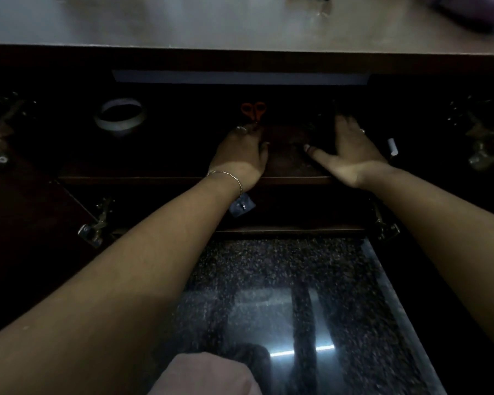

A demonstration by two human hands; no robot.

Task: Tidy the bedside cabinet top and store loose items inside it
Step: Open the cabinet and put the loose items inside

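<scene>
The bedside cabinet stands open below its grey top point(183, 24). Both my hands reach onto its dark upper shelf point(160, 178). A flat dark brown object point(287, 149) lies there between them. My left hand point(240, 155) curls its fingers over the object's left edge. My right hand point(350, 151) lies flat against the right edge, thumb resting on top. Orange-handled scissors point(253, 110) lie just behind the left hand. A roll of pale tape point(119, 116) sits at the shelf's left, and a small white item point(392, 146) is right of my right hand.
Both doors hang open, with metal hinges on the left point(94, 226) and right point(482, 155). A small blue-grey item point(241, 206) lies on the lower shelf. A blurred purple thing point(468, 10) and a glassy object point(320, 10) are on the top. Polished speckled floor point(297, 295) lies below.
</scene>
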